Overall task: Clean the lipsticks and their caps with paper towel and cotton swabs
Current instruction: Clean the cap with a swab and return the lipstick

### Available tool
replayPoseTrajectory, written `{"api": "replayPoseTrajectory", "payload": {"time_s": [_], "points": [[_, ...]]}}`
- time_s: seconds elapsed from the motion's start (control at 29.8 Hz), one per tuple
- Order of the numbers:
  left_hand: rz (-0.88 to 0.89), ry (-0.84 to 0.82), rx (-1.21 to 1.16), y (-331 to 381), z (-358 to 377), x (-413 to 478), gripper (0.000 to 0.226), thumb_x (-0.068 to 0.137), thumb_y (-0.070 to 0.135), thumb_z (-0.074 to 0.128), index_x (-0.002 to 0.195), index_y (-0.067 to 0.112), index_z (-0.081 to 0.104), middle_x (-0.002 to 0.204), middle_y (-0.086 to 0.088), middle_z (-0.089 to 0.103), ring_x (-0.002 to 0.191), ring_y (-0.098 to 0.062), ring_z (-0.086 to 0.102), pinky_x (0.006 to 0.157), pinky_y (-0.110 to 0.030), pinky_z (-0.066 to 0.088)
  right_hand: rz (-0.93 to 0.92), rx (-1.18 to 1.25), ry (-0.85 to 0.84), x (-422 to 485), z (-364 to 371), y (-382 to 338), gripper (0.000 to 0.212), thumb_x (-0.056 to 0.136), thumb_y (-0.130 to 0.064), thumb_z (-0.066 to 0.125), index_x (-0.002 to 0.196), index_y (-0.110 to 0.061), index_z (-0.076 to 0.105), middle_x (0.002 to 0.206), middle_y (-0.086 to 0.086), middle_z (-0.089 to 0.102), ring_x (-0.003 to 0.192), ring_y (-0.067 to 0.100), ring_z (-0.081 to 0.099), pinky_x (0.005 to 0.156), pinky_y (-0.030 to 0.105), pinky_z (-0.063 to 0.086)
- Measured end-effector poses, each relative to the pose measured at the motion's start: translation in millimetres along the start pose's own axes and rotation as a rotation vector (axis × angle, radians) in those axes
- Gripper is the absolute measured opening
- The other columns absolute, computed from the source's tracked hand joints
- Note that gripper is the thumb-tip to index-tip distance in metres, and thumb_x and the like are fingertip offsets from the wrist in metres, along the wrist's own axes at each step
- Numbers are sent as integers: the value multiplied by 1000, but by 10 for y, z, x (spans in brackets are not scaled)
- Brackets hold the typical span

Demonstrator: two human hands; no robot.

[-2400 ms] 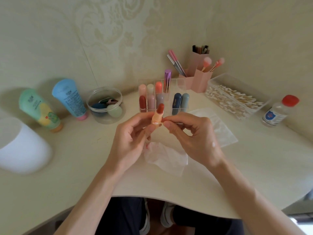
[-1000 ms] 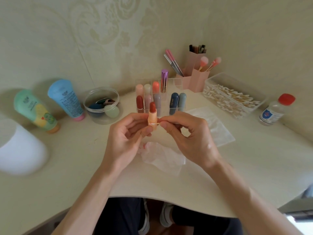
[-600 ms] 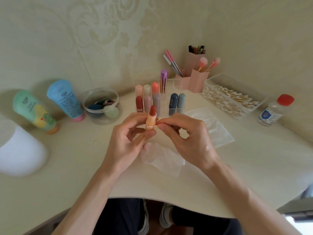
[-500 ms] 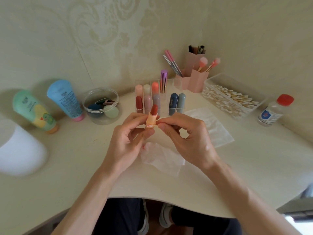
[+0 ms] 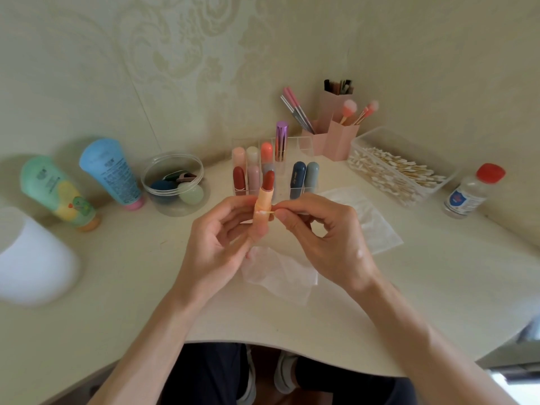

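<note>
My left hand [image 5: 216, 244] holds an uncapped lipstick [image 5: 264, 200] upright, a peach tube with a dark red bullet. My right hand [image 5: 324, 238] pinches a cotton swab [image 5: 267, 212] whose white tip lies against the tube below the bullet. A crumpled paper towel [image 5: 280, 273] with pink marks lies on the desk under my hands. A flat paper towel [image 5: 368, 217] lies to the right. Behind, a clear organiser [image 5: 292, 141] holds several capped lipsticks [image 5: 239, 178].
A clear box of cotton swabs [image 5: 400, 168] and a red-capped bottle [image 5: 473, 191] stand at the right. Pink brush holders [image 5: 336, 133] sit in the corner. A round jar of sponges [image 5: 175, 182], two tubes [image 5: 114, 171] and a white cup [image 5: 32, 258] are at the left.
The lipstick has stayed between my hands, tilting a little from side to side, while the swab tip shifts along the tube's upper part. The camera view has drifted slightly.
</note>
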State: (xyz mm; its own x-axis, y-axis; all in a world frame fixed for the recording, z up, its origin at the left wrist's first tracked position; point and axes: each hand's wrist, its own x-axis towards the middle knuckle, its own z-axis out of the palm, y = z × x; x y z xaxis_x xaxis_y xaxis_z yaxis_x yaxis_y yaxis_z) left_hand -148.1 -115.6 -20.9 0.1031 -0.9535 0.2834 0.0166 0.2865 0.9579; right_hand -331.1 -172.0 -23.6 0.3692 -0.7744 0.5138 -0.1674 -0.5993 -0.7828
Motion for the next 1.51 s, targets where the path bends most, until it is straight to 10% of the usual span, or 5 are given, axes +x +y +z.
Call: {"api": "replayPoseTrajectory", "payload": {"time_s": [1.51], "points": [[-1, 72, 108, -158, -41, 83, 26, 86, 13, 75, 111, 13, 76, 112, -1, 73, 98, -25, 72, 84, -26, 56, 45, -186, 181, 35, -55, 8, 7, 98, -14, 73, 98, -13, 80, 84, -5, 73, 71, 13, 62, 67, 19, 45]]}}
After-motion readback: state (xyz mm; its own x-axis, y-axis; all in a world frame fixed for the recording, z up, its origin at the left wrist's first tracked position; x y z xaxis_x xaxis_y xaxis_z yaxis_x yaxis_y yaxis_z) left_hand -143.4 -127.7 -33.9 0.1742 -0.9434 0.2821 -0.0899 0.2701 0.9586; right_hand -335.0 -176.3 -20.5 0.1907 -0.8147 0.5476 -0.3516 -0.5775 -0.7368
